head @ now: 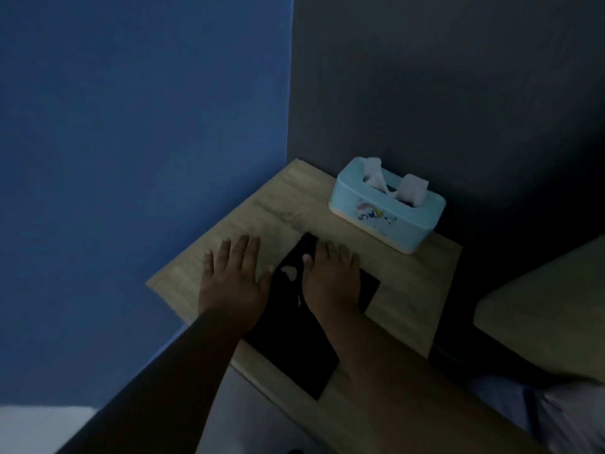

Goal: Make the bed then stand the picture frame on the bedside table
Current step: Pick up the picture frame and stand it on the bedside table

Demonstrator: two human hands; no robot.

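While the picture frame (294, 329) lies flat, both spread hands, left hand (234, 283) at nine o'clock, right hand (329, 283) atop, suggest a stiff, light, fragile thing; grip its side edges.

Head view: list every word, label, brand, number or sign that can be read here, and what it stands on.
No text can be read.
Tissue box: a colourful print on its front side, too blurred to tell whether it holds letters.
Dark flat object on the bedside table, under the hands: no lettering shows.
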